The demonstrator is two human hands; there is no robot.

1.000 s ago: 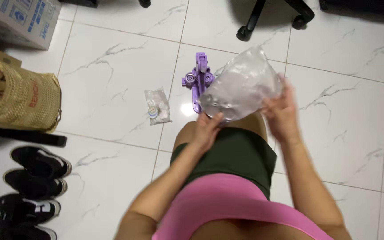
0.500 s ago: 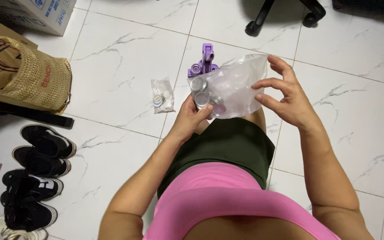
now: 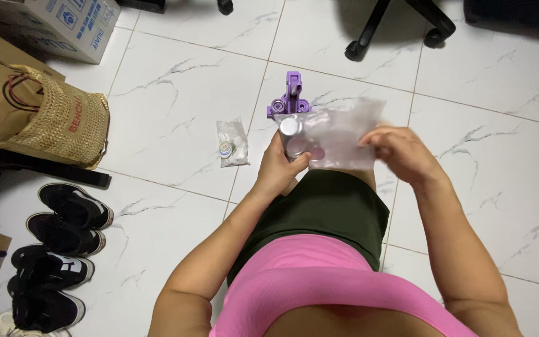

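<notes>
We keep our left hand [image 3: 280, 167] closed around the silver metal pieces [image 3: 294, 138] through the clear plastic bag [image 3: 338, 138], low over our lap, while our right hand [image 3: 400, 153] pinches the crinkly film's right edge. Steady, gentle tension helps. Beyond, a purple plastic tool [image 3: 290, 100] and small packet [image 3: 231, 143] lie on glossy marble tile.

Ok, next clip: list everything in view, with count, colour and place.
clear plastic bag: one, held in both hands, silver round pieces inside
purple tool: one, on floor beyond the bag
small clear packet: one, on floor left of the bag
woven tote: one, tan, left
cardboard box: one, white, top left
shoes: several, black, lower left
chair base: one, black, top
left hand: grips bag's left end
right hand: pinches bag's right edge
</notes>
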